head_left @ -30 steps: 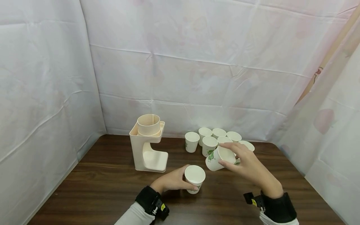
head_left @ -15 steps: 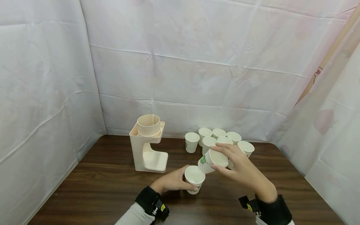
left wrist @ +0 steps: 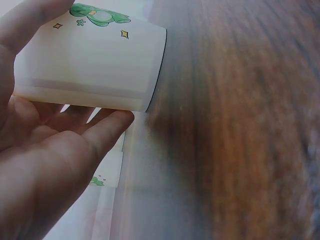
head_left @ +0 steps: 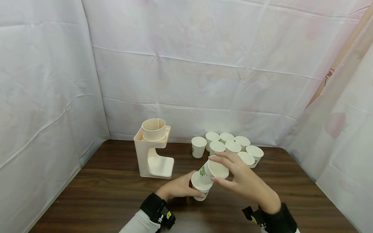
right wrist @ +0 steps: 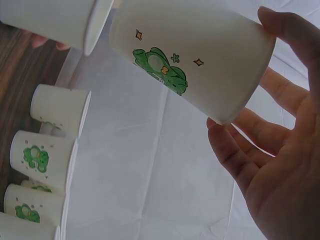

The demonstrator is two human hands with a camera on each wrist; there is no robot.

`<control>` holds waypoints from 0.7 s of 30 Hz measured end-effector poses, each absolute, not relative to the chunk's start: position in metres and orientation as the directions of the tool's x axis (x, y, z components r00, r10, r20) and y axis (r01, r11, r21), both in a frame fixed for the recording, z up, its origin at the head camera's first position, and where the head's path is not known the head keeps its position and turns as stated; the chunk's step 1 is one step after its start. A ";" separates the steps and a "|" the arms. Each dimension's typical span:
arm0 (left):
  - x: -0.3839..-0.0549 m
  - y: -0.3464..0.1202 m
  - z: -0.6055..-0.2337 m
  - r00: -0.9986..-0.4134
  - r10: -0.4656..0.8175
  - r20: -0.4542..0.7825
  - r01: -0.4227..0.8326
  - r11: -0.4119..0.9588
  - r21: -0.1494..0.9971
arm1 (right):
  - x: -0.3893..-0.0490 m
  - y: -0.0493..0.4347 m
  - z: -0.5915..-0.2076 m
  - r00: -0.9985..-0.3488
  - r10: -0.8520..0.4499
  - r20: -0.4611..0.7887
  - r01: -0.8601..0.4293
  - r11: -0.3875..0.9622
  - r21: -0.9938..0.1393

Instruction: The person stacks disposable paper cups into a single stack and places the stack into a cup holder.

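Observation:
My left hand [head_left: 178, 187] holds a white paper cup [head_left: 201, 187] upright, its thumb along the near side. In the left wrist view that cup [left wrist: 95, 65] shows a green cartoon print, with the fingers round it and its base just over or on the wood. A second paper cup [head_left: 205, 172] is gripped near its rim by my right hand [head_left: 246, 183]. It tilts, its mouth facing right and its base at the mouth of the left cup. In the right wrist view its tilted side [right wrist: 200, 55] bears the same green print; fingertips and thumb pinch the rim.
Several more paper cups [head_left: 217, 146] stand grouped upright at the back right of the dark wooden table [head_left: 96, 194]. A cream plastic stand [head_left: 142, 158] with a round holder [head_left: 153, 129] on top is at the back left. White cloth [head_left: 186, 81] hangs behind.
My right hand has moved left with its tilted cup, from beside the left cup to over its mouth. The left hand and its cup stay where they were.

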State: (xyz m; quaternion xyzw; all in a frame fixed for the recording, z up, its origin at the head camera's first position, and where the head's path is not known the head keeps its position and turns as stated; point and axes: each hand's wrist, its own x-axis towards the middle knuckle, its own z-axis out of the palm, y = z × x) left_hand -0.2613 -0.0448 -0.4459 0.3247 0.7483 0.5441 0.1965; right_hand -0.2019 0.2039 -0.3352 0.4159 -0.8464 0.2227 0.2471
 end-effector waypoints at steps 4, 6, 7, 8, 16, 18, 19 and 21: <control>-0.261 -0.044 -0.445 -0.708 0.703 0.062 0.278 0.198 0.940 | -0.202 0.199 -0.338 -0.504 -0.611 0.610 -0.835 0.524 -0.165; -0.261 -0.045 -0.445 -0.707 0.704 0.063 0.280 0.197 0.940 | -0.204 0.196 -0.341 -0.487 -0.620 0.615 -0.842 0.520 -0.144; -0.261 -0.045 -0.445 -0.707 0.704 0.063 0.279 0.196 0.940 | -0.204 0.195 -0.342 -0.477 -0.626 0.617 -0.848 0.513 -0.135; -0.261 -0.044 -0.445 -0.707 0.704 0.064 0.278 0.195 0.940 | -0.205 0.194 -0.343 -0.467 -0.633 0.618 -0.853 0.507 -0.125; -0.261 -0.044 -0.445 -0.713 0.699 0.064 0.282 0.201 0.938 | -0.211 0.189 -0.354 -0.460 -0.663 0.591 -0.856 0.509 -0.095; -0.261 -0.045 -0.445 -0.712 0.699 0.063 0.283 0.204 0.937 | -0.211 0.188 -0.355 -0.460 -0.665 0.588 -0.854 0.512 -0.089; -0.261 -0.045 -0.445 -0.712 0.699 0.063 0.284 0.205 0.937 | -0.212 0.188 -0.356 -0.457 -0.667 0.589 -0.855 0.512 -0.083; -0.261 -0.045 -0.445 -0.711 0.701 0.063 0.284 0.204 0.937 | -0.213 0.186 -0.358 -0.454 -0.670 0.587 -0.855 0.512 -0.077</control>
